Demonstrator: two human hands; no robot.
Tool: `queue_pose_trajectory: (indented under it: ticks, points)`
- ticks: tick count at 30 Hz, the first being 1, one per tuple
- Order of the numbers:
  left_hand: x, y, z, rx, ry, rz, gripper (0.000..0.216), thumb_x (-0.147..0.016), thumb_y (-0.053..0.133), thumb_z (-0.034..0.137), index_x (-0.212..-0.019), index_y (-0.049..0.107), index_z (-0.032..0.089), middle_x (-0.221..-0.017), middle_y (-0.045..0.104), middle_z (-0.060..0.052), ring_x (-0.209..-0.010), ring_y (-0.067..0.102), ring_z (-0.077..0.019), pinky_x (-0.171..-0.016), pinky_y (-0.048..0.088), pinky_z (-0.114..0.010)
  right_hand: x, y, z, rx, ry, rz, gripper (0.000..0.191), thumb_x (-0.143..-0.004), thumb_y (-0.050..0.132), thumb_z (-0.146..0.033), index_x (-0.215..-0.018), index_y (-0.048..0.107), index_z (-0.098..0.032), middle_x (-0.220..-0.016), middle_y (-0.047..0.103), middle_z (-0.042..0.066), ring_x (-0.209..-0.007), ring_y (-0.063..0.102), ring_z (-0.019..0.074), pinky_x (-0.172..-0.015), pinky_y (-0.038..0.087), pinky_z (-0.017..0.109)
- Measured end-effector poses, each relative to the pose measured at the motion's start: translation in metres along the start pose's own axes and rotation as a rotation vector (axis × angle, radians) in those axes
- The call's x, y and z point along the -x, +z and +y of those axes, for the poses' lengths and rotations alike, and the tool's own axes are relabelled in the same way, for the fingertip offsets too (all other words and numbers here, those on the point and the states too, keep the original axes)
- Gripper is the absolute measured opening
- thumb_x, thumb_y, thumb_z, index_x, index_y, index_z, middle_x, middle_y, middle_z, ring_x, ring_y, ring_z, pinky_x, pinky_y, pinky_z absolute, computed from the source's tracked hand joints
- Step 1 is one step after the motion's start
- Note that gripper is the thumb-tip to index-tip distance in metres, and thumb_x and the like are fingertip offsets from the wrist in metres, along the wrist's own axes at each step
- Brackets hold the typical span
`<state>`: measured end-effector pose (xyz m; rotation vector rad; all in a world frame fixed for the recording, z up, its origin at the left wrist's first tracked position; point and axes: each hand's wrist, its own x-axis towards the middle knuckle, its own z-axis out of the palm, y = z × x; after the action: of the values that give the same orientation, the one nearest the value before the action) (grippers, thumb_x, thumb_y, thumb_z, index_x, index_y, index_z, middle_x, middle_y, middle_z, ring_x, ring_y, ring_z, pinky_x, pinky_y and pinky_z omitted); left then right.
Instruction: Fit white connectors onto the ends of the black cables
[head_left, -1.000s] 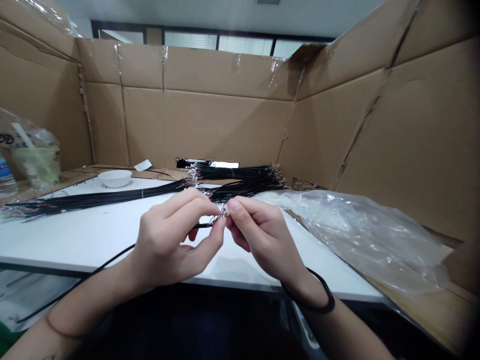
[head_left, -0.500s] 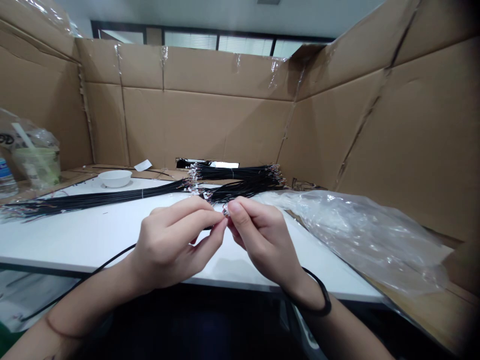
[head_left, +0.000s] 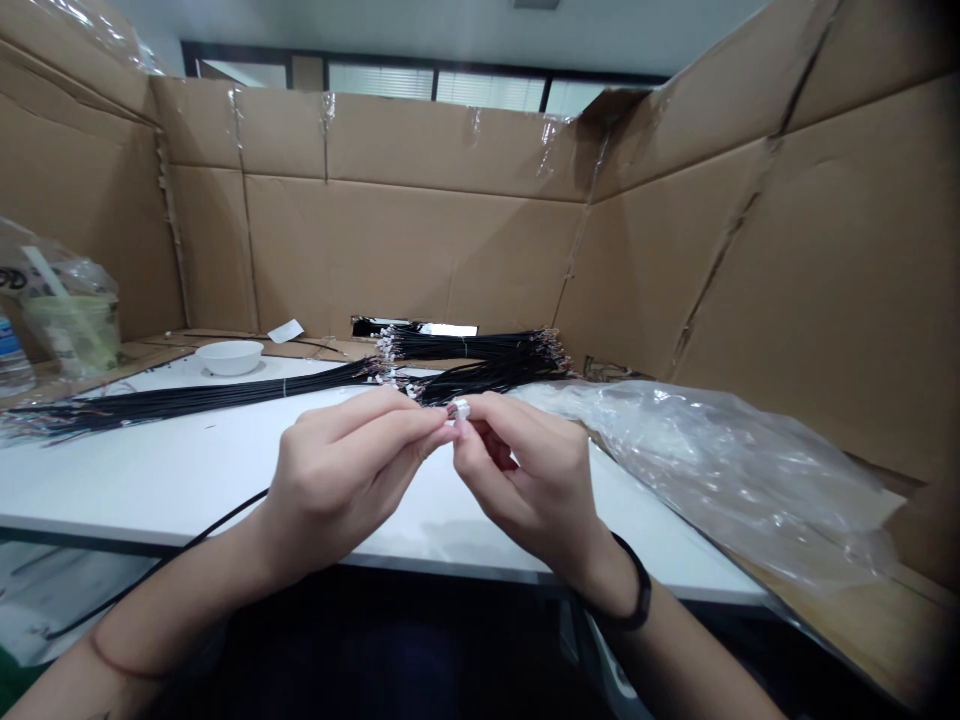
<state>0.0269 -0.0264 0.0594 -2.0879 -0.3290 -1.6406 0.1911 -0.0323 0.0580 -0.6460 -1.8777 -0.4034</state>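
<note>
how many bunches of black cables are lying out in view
3 that I can make out: a long bunch on the left, a rear bunch right of centre, and a looser bunch just in front of that. More may be hidden where those two overlap.

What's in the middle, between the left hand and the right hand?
In the head view, a small white connector shows between the left hand and the right hand, with thin coloured wires on its left side.
</note>
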Motion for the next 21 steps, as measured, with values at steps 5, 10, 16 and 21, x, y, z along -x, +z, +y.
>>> queue_pose_trajectory:
  ticks: [5, 10, 16, 21]
  points:
    - [0.0023, 0.0008, 0.0, -0.032, 0.028, 0.014, 0.007, -0.083, 0.07, 0.008, -0.084, 0.068, 0.015, -0.073, 0.071, -0.002, -0.063, 0.066, -0.0109, -0.058, 0.055, -0.02, 0.001, 0.0006, 0.0008, 0.1, -0.03, 0.008, 0.02, -0.086, 0.05, -0.013, -0.067, 0.051, -0.02, -0.053, 0.043, -0.004, -0.047, 0.033, 0.0104, -0.047, 0.031, 0.025]
    - [0.0048, 0.0005, 0.0005, -0.021, 0.057, 0.007, 0.009, -0.082, 0.07, 0.005, -0.087, 0.068, 0.013, -0.077, 0.072, -0.003, -0.066, 0.066, -0.0111, -0.061, 0.057, -0.02, 0.0017, -0.0002, 0.0021, 0.134, -0.071, 0.004, 0.016, -0.087, 0.051, -0.013, -0.073, 0.055, -0.02, -0.056, 0.051, -0.002, -0.047, 0.039, 0.0113, -0.049, 0.034, 0.024]
    - [0.005, 0.0006, 0.0011, -0.021, 0.095, 0.004, 0.007, -0.081, 0.071, 0.005, -0.085, 0.068, 0.009, -0.077, 0.072, -0.005, -0.068, 0.066, -0.0114, -0.063, 0.056, -0.02, 0.0029, 0.0004, 0.0019, 0.134, -0.099, 0.034, 0.02, -0.088, 0.053, -0.014, -0.07, 0.055, -0.019, -0.056, 0.053, 0.0, -0.049, 0.043, 0.0116, -0.05, 0.035, 0.024]
    - [0.0025, 0.0003, 0.0025, 0.018, 0.073, -0.024, 0.006, -0.084, 0.068, 0.007, -0.084, 0.067, 0.012, -0.077, 0.072, -0.004, -0.067, 0.066, -0.0101, -0.061, 0.056, -0.018, 0.0047, -0.0001, 0.0015, 0.139, -0.102, 0.046, 0.018, -0.088, 0.053, -0.014, -0.071, 0.056, -0.019, -0.057, 0.055, 0.0, -0.05, 0.045, 0.0122, -0.05, 0.035, 0.024]
